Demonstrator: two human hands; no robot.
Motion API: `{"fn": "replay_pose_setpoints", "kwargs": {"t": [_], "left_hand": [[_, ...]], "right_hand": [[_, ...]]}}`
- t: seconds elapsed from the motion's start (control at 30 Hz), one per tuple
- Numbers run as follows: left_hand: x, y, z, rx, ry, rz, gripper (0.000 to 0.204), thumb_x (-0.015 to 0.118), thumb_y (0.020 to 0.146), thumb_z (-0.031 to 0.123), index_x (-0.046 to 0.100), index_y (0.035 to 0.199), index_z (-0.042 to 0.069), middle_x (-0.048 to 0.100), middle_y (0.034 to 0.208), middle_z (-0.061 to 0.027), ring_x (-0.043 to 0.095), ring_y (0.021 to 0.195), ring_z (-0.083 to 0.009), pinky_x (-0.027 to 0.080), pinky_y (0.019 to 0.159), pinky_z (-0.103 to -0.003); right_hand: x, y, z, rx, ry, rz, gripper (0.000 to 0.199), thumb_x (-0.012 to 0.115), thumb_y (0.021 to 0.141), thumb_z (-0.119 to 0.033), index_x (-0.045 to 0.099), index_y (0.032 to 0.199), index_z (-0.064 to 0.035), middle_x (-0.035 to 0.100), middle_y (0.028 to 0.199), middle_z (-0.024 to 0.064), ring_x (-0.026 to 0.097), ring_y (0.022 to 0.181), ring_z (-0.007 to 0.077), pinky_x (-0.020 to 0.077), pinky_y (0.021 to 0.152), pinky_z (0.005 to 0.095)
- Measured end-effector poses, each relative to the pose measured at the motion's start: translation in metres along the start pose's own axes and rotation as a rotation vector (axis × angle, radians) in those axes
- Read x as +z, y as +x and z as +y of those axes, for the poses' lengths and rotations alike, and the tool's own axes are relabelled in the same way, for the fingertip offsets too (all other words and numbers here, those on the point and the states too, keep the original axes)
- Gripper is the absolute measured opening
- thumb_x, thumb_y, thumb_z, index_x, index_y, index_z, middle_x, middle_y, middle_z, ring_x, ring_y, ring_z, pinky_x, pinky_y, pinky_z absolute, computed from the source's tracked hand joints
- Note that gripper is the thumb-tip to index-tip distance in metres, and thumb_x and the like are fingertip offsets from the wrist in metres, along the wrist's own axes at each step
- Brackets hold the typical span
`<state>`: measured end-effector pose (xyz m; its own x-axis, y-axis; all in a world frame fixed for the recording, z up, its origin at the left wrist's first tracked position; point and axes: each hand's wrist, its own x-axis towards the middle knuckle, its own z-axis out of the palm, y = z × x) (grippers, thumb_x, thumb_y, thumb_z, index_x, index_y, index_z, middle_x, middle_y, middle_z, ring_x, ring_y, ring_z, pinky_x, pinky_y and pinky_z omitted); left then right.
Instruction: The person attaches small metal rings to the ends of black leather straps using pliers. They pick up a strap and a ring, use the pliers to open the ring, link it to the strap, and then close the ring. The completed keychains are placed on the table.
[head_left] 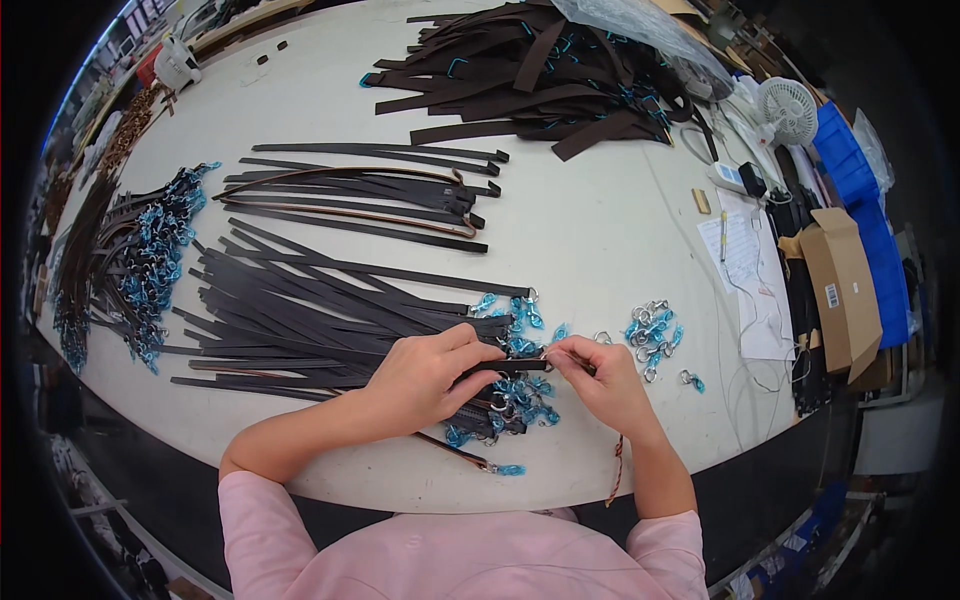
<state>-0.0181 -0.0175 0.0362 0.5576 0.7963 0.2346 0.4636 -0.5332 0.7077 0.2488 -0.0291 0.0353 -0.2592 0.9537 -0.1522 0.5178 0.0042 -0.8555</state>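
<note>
A dark strap [522, 366] lies pinched between the thumb and fingers of my left hand [428, 378], its end pointing right. At that end, my right hand [602, 380] has its fingertips pressed together on something small; a bit of metal glints there, but the fingers hide most of it. Under and beyond my left hand spreads a pile of dark straps [290, 310], many with metal hooks in blue wrap [525, 395] at their right ends. Just past my right hand sits a small heap of loose metal hooks in blue wrap [655, 330].
Farther back lie more dark straps with folded ends [370, 190]. A bundle of straps with blue-wrapped hooks [150, 260] is at left; wide brown straps [530, 80] are heaped at the back. On the right are papers [745, 260], a white fan [787, 110] and a cardboard box [840, 290].
</note>
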Motion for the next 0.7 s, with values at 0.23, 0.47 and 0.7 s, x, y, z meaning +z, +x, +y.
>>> {"fn": "replay_pose_setpoints", "kwargs": {"t": [0.23,0.47,0.7], "left_hand": [[0.004,0.002,0.001,-0.024,0.076,0.031,0.024,0.078,0.091,0.014,0.076,0.114,0.008,0.062,0.081,-0.0075,0.063,0.064,-0.0253,0.049,0.057,-0.035],[0.005,0.004,0.001,0.016,0.144,0.017,0.021,0.076,0.093,0.017,0.076,0.112,0.007,0.062,0.084,-0.0070,0.064,0.065,-0.0257,0.051,0.057,-0.037],[0.018,0.000,-0.005,0.175,0.306,-0.003,0.021,0.076,0.090,0.010,0.074,0.110,0.005,0.062,0.088,-0.0050,0.065,0.065,-0.0197,0.052,0.056,-0.031]], "right_hand": [[0.003,-0.002,-0.003,-0.039,0.112,0.012,0.018,0.077,0.094,-0.015,0.074,0.108,-0.0043,0.044,0.063,-0.0041,0.038,0.060,0.0057,0.0295,0.055,0.0257],[0.007,-0.002,0.005,-0.103,0.031,0.033,0.025,0.082,0.089,-0.019,0.073,0.107,-0.0049,0.053,0.063,0.0023,0.048,0.056,0.0134,0.0371,0.054,0.0295],[0.011,-0.001,0.008,-0.144,0.017,-0.009,0.025,0.079,0.092,-0.018,0.073,0.112,-0.0049,0.061,0.066,0.0052,0.054,0.057,0.0135,0.0423,0.056,0.0281]]}}
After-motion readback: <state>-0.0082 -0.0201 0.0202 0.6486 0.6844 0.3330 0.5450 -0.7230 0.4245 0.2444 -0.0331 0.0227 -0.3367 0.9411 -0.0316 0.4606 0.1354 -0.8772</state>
